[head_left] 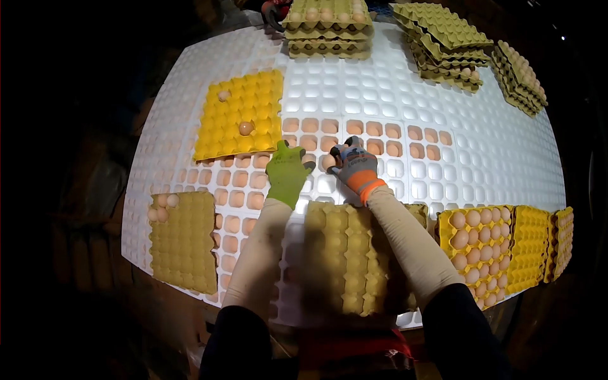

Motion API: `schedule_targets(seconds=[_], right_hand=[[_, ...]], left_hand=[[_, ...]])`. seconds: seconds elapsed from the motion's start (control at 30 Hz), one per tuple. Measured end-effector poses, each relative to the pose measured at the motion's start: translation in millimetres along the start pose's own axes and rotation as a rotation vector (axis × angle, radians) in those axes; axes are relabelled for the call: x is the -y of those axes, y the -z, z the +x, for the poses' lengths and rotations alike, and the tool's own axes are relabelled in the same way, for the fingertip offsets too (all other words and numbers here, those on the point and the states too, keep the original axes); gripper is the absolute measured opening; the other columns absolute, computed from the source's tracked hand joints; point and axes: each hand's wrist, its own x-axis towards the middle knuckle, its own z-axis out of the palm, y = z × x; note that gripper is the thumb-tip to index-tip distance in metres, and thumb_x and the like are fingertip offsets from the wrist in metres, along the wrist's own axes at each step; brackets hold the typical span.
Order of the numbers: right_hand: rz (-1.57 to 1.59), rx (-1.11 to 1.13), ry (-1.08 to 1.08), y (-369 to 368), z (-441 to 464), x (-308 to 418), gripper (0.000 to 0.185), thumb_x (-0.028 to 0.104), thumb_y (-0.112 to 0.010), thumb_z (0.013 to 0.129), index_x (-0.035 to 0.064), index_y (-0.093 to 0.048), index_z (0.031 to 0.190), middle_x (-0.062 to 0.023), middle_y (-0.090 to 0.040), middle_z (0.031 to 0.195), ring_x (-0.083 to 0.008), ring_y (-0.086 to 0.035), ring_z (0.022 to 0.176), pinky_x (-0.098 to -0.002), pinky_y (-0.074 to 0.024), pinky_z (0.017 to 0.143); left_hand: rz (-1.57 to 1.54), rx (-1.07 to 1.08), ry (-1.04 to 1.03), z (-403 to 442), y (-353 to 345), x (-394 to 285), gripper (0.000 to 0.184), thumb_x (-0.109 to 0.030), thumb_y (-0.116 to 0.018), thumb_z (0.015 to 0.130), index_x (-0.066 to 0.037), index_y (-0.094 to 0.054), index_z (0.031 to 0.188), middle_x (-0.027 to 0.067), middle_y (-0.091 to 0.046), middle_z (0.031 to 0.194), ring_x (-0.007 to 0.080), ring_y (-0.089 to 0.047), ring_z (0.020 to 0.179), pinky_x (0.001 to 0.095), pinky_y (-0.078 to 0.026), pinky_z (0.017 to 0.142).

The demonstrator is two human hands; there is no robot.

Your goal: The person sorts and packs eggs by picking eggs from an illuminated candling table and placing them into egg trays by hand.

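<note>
My left hand [288, 171], in a green glove with dark fingertips, is low over the white foam egg tray [361, 101]. Its fingers are curled, and what they hold, if anything, is hidden; a brown egg [308, 158] shows beside the thumb. In a grey and orange glove, my right hand [358, 164] closes on a brown egg [328, 163] just above the tray's pockets. Rows of eggs [373, 129] sit in the pockets ahead of and beside both hands. Left of my hands, a yellow egg tray [237, 114] lies on the foam with two eggs on it.
Olive cardboard egg trays [345, 259] lie in front of me. Another olive tray [183, 244] with several eggs is at left. Yellow trays with eggs [480, 253] stand at right. Stacked trays [326, 44] and leaning trays [443, 44] line the far side.
</note>
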Motion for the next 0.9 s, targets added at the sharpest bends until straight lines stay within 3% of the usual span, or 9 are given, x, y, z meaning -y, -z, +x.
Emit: schedule_targets(seconds=[0.27,0.33,0.4,0.47,0.5,0.63,0.73,0.8,0.9], right_hand=[[0.315,-0.279,0.044,-21,-28,-56,0.03,0.029,-0.064,0.097,0.0141,-0.072,0.122,-0.0101,-0.071,0.119,-0.0307,-0.07,0.102,-0.041,-0.0551,0.091],[0.939,-0.301,0.039,-18,-27,-34,0.025,0.018,-0.064,0.097,0.0116,-0.072,0.12,-0.0115,-0.072,0.112,-0.0275,-0.07,0.101,-0.0363,-0.0547,0.089],[1.234,-0.375,0.083,-42,-16,-6,0.018,0.018,-0.064,0.097,0.0086,-0.071,0.111,-0.0128,-0.072,0.11,-0.0293,-0.068,0.103,-0.0388,-0.0531,0.088],[0.618,-0.567,0.161,-77,-9,15,0.022,0.027,-0.063,0.099,0.008,-0.069,0.108,-0.0142,-0.068,0.115,-0.0353,-0.063,0.108,-0.0441,-0.0504,0.093],[0.343,-0.368,0.181,-66,-15,20,0.027,0.032,-0.062,0.098,0.0083,-0.067,0.11,-0.0162,-0.065,0.118,-0.039,-0.059,0.113,-0.0482,-0.0475,0.097],[0.943,-0.416,0.108,-65,-30,-24,0.027,0.026,-0.066,0.095,0.0118,-0.07,0.118,-0.0158,-0.066,0.117,-0.036,-0.062,0.113,-0.0488,-0.0515,0.094],[0.715,-0.313,0.103,-9,-110,-59,0.028,0.023,-0.071,0.09,0.0151,-0.071,0.116,-0.0089,-0.068,0.118,-0.0328,-0.065,0.108,-0.0461,-0.0538,0.092],[0.098,-0.002,0.135,16,-148,-62,0.034,0.033,-0.072,0.089,0.0163,-0.07,0.118,-0.0093,-0.068,0.118,-0.0338,-0.063,0.113,-0.0472,-0.05,0.097],[-0.083,-0.148,0.319,-18,-148,-78,0.051,0.044,-0.072,0.088,0.0156,-0.063,0.13,-0.0112,-0.068,0.122,-0.034,-0.057,0.125,-0.0562,-0.0348,0.112]], left_hand=[[-0.199,-0.025,-0.242,-49,-17,26,0.022,-0.016,-0.072,0.09,-0.014,-0.076,0.112,0.0067,-0.07,0.105,0.0277,-0.068,0.091,0.0356,-0.056,0.076],[-0.179,-0.003,-0.287,-43,-9,28,0.026,-0.015,-0.069,0.094,-0.011,-0.074,0.119,0.0057,-0.071,0.108,0.0245,-0.067,0.086,0.034,-0.055,0.074],[-1.067,0.23,0.341,-45,-3,29,0.031,-0.011,-0.064,0.097,-0.006,-0.071,0.127,0.0062,-0.07,0.113,0.02,-0.066,0.087,0.0323,-0.054,0.074],[-1.316,0.262,0.47,-50,1,31,0.032,-0.005,-0.057,0.1,-0.002,-0.067,0.13,0.0076,-0.069,0.116,0.0191,-0.065,0.096,0.0311,-0.053,0.082],[-1.034,0.105,0.218,-58,3,22,0.033,-0.003,-0.056,0.099,-0.002,-0.067,0.13,0.0086,-0.069,0.115,0.0211,-0.065,0.101,0.0317,-0.053,0.087],[-0.479,0.053,-0.248,-89,-2,26,0.045,0.005,-0.057,0.09,-0.001,-0.064,0.135,0.0167,-0.065,0.134,0.0339,-0.061,0.12,0.0406,-0.05,0.101],[-0.573,0.08,-0.241,-95,-12,30,0.048,0.004,-0.058,0.09,-0.002,-0.064,0.137,0.0173,-0.064,0.135,0.0353,-0.059,0.122,0.0419,-0.048,0.105],[-0.673,0.114,-0.193,-107,-17,34,0.049,0.003,-0.059,0.09,-0.003,-0.063,0.138,0.0173,-0.064,0.135,0.0354,-0.059,0.123,0.0421,-0.047,0.106],[-0.758,0.071,-0.095,-117,-20,31,0.043,-0.004,-0.06,0.097,-0.002,-0.062,0.14,0.0144,-0.065,0.136,0.0316,-0.06,0.124,0.0402,-0.047,0.108]])
